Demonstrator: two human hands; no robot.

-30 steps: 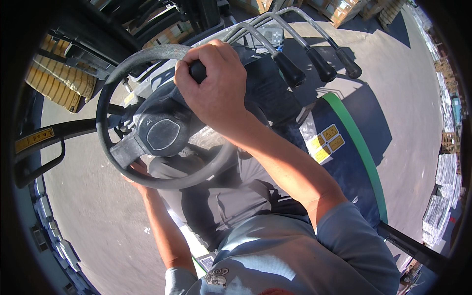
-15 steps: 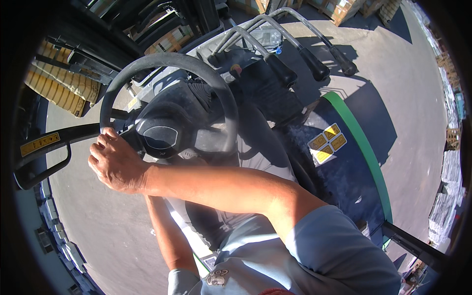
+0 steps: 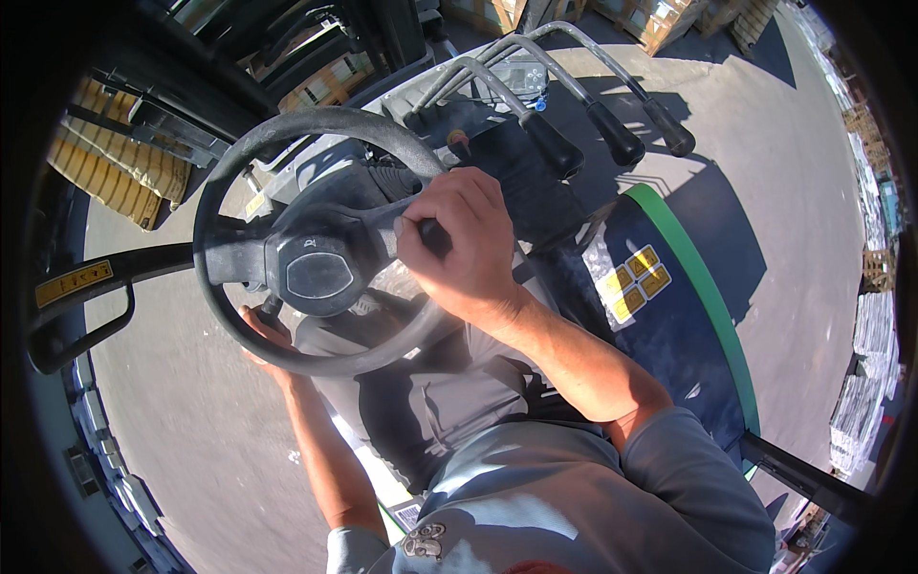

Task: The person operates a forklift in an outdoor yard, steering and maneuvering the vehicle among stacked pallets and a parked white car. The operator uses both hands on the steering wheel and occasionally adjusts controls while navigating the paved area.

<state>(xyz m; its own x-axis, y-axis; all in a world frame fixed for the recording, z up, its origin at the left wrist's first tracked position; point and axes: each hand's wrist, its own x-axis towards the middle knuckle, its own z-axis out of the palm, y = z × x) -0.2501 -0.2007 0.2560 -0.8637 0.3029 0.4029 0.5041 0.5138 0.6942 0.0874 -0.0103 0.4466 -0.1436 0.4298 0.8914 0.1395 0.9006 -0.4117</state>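
Note:
A black steering wheel [image 3: 311, 122] stands in front of me, with an oval-marked hub. My right hand [image 3: 464, 244] is closed round the right side of its rim, thumb toward the hub. Below the wheel's lower left, my left hand [image 3: 270, 330] is closed at a short black lever [image 3: 272, 308] beside the steering column; the rim passes close by and some of its fingers are hidden. Several control levers with black grips [image 3: 553, 145] rise beyond my right hand, untouched.
Dark mast parts [image 3: 220, 86] stand ahead. Left lie yellow-wrapped bundles [image 3: 115, 163], near a black bar [image 3: 143, 263]. A green-edged dark panel [image 3: 684, 335] with warning labels is on my right. Wooden crates [image 3: 655, 21] and stacked pale material [image 3: 865, 354] stand on the grey ground.
My right hand has swung from the wheel's left side to its right side, and the wheel has turned. My left hand, hidden before behind the right forearm, now shows.

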